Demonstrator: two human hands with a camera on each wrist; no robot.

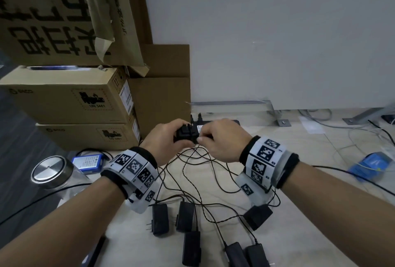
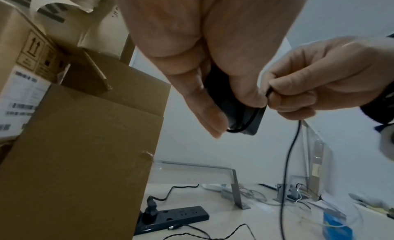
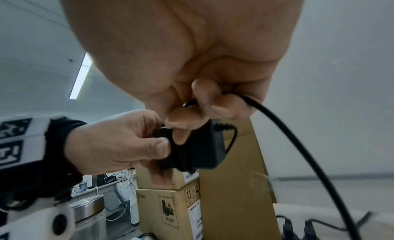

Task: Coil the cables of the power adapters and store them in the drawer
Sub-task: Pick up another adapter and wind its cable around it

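Note:
My left hand (image 1: pixel 168 138) grips a black power adapter (image 1: pixel 186 135) above the table, its prongs pointing up. Thin black cable (image 3: pixel 296 142) is wound round the adapter's body (image 3: pixel 202 147). My right hand (image 1: pixel 218 138) pinches that cable (image 2: pixel 292 146) right beside the adapter (image 2: pixel 253 120), and the rest hangs down to the table. Several more black adapters (image 1: pixel 160 219) lie near the table's front edge amid tangled cables (image 1: pixel 192 172). No drawer is in view.
Stacked cardboard boxes (image 1: pixel 70 100) stand at the left and behind the hands. A black power strip (image 2: pixel 172 216) lies by the wall. A glass jar with a metal lid (image 1: pixel 51 170) and a blue battery pack (image 1: pixel 87 162) sit at the left, a blue object (image 1: pixel 374 166) at the right.

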